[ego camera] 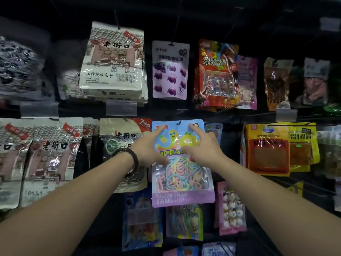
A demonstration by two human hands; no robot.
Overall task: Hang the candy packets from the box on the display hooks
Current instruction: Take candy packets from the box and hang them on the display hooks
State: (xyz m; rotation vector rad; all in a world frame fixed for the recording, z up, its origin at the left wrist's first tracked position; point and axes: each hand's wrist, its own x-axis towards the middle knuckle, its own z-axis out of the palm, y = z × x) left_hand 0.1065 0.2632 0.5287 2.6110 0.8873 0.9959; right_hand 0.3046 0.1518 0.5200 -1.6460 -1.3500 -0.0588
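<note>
- Item: 1 candy packet [182, 172], blue and lilac, with striped gummy strings showing through its window. It is held flat against the display in the middle row, between a pale seed bag [120, 145] and yellow snack packs [267, 145].
- Left hand [149, 146]: grip clamped on the packet's upper left edge, forefinger stretched toward the top corner. There is a dark bracelet [133, 156] on the wrist.
- Right hand [201, 143]: grip clamped on the packet's upper right part, forefinger just beside the hang hole.
- Hook [179, 123]: a dark tip shows at the hang hole. Whether it passes fully through cannot be told.
- Step in hand: threading 1 packet onto its hook.
- Next move calls for: sliding the packet back along the hook, then loosening both hands once it hangs.
- Box: not in view.
</note>
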